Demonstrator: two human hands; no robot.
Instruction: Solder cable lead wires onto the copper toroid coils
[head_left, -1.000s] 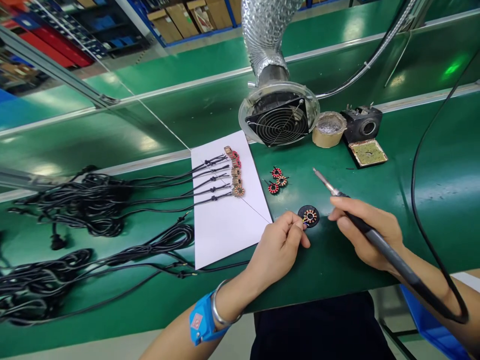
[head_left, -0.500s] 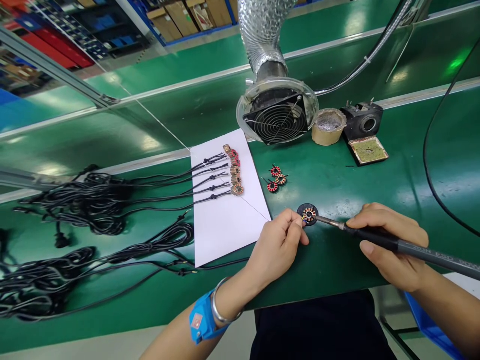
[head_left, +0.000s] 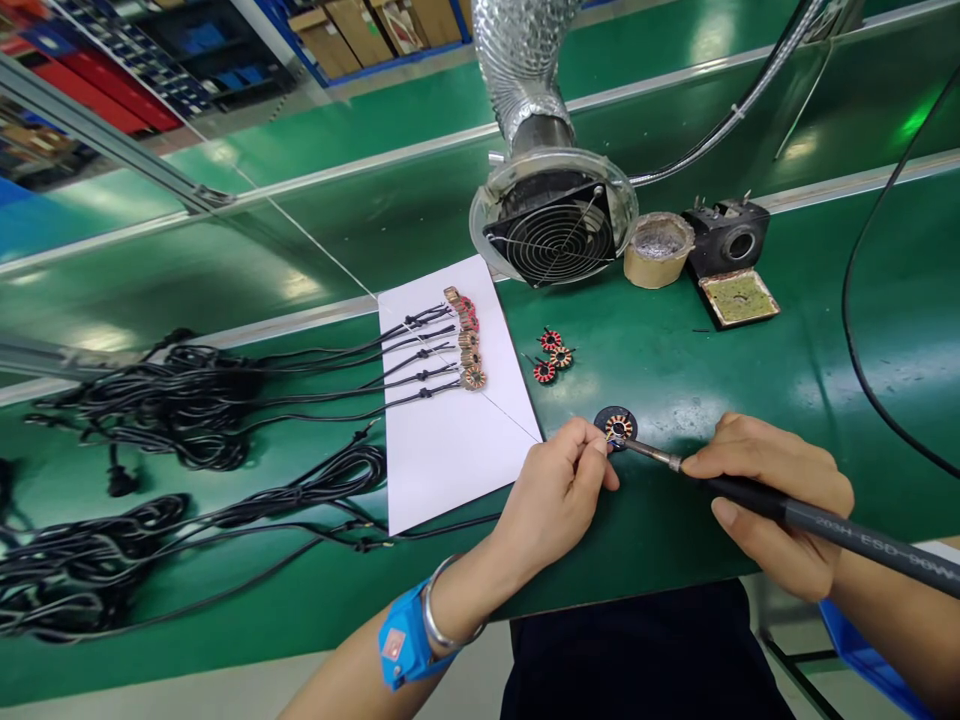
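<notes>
My right hand (head_left: 780, 500) grips a soldering iron (head_left: 825, 512) by its dark handle. The iron's metal tip reaches the lower left part of a small wound ring coil (head_left: 619, 428), which sits on a round black disc (head_left: 606, 414). Beside that disc, my left hand (head_left: 566, 480) is closed in a pinch on thin wires (head_left: 609, 437) at the coil's edge; the fingers hide most of them. Above the disc lie several loose red and copper coils (head_left: 550, 341). A white sheet (head_left: 442, 460) left of my hand carries a row of coils (head_left: 472, 378) joined to black cables.
Bundled black cables (head_left: 172, 400) cover the bench's left side. A fan with a foil duct (head_left: 559, 235) hangs over the back. Behind my right hand stand a round tan pot (head_left: 658, 252) and an iron stand with a sponge (head_left: 739, 298). A black cord (head_left: 851, 320) arcs at right.
The soldering iron's tip has shifted slightly left and down, from the coil's right side to the wires near my left fingertips. My left hand has stayed nearly still.
</notes>
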